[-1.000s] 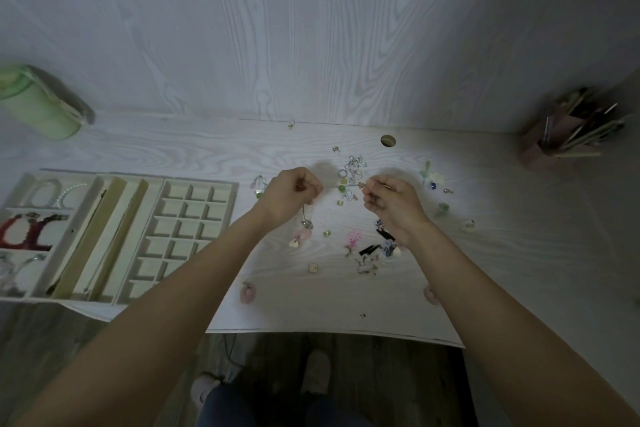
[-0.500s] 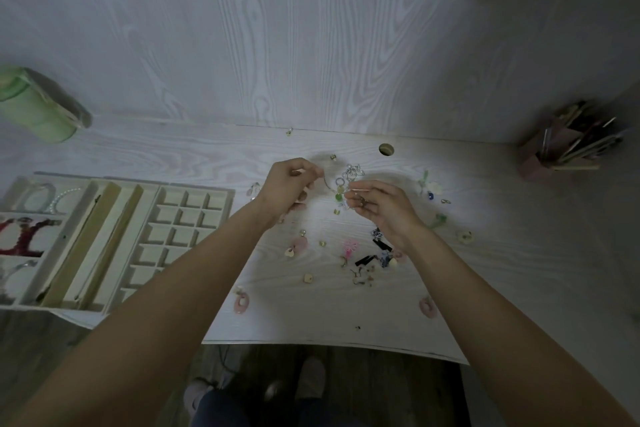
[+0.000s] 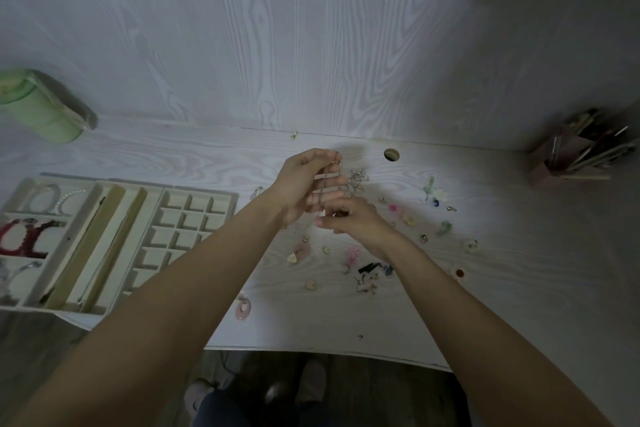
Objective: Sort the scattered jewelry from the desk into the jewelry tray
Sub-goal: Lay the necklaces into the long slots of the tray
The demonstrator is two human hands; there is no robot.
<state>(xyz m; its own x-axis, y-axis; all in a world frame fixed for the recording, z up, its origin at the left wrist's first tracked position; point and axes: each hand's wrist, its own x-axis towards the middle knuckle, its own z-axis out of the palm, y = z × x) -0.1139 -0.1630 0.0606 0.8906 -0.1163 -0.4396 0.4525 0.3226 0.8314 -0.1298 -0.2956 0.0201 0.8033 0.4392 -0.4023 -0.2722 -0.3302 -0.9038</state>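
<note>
Above the middle of the desk point(image 3: 346, 315), the left hand point(image 3: 304, 184) was raised with thumb and forefinger pinching the top of a thin chain point(image 3: 323, 191) that hung down across its fingers. Just below and touching it, the right hand point(image 3: 353, 218) had its fingers curled round the chain's lower end. Half a second earlier the hands were apart with the chain stretched between them; they had since closed together. Scattered jewelry point(image 3: 360, 267) lay under and right of the hands, the jewelry tray point(image 3: 194, 218) at the left. No writing could be read.
</note>
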